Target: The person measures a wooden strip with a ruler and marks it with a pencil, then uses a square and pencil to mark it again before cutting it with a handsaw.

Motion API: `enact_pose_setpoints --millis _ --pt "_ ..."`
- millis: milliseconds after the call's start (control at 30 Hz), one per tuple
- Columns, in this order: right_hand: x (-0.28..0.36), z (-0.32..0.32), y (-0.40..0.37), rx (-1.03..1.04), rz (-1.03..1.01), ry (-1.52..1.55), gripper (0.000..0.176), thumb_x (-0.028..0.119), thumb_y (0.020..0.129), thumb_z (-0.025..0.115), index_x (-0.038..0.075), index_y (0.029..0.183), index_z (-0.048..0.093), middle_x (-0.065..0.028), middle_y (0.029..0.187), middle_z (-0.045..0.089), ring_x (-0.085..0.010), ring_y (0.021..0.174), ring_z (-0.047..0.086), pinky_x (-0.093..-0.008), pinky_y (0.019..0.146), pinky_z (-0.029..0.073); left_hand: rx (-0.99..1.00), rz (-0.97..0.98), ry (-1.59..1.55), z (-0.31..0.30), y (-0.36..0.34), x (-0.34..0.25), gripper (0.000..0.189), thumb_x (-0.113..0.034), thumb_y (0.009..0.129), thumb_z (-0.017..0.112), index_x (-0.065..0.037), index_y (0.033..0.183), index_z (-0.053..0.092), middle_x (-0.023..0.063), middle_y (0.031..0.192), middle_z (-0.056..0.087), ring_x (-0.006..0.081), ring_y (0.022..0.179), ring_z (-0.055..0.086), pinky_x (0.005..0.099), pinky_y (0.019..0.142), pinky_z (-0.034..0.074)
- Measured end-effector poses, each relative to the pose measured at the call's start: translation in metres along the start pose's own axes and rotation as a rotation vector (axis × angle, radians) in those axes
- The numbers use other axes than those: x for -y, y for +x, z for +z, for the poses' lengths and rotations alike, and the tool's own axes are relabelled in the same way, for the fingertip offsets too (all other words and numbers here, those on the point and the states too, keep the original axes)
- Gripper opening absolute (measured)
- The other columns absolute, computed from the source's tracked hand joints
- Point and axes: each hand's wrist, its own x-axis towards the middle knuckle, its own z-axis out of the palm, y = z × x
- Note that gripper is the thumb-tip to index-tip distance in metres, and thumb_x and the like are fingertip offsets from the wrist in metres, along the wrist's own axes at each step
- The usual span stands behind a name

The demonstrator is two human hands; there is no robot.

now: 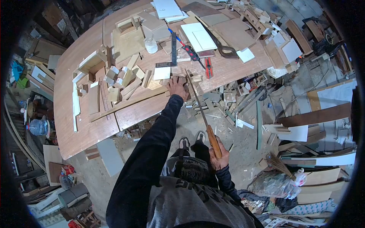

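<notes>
My right hand (219, 155) is closed around the wooden handle (213, 141) of a handsaw, low in front of my body. The long, narrow saw blade (199, 102) points up and away, its tip over the table edge just right of my left hand. Palm down at that edge, my left hand (177, 86) holds the end of a long wooden strip (140, 100) against the tabletop, fingers forward. Small wood pieces (196, 79) lie beside the blade near its tip. A white square piece (162, 73) sits just beyond my left fingertips, near a black try square (173, 51).
Wood blocks (122, 78) and an open wooden box (92, 62) stand left on the table (76, 142). A second handsaw (227, 51), a red level (208, 68) and white panels (198, 37) lie beyond. Offcuts (228, 97) litter the floor; boards (315, 115) are stacked right.
</notes>
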Motion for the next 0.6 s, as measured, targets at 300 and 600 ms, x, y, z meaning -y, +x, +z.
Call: enact_pose_setpoints --millis 300,600 --pt "-0.021 -0.002 0.002 -0.023 -0.278 -0.151 0.05 0.018 0.083 0.061 0.006 0.13 0.047 -0.0181 0.106 0.064 -0.0293 0.081 0.067 -0.034 0.072 0.052 -0.054 0.009 -0.005 0.003 -0.001 0.002 0.034 -0.024 0.074 0.059 -0.011 0.106 0.055 0.0155 0.116 0.041 0.0353 0.107 0.037 0.0531 0.092 0.025" --pt "-0.011 0.005 0.0 -0.056 -0.314 -0.216 0.047 0.017 0.084 0.061 0.005 0.128 0.049 -0.0178 0.106 0.064 -0.0268 0.085 0.067 -0.0315 0.075 0.052 -0.05 0.029 -0.075 0.02 0.002 0.011 0.032 -0.024 0.075 0.059 -0.013 0.104 0.056 0.0133 0.113 0.044 0.0349 0.108 0.038 0.054 0.093 0.025"
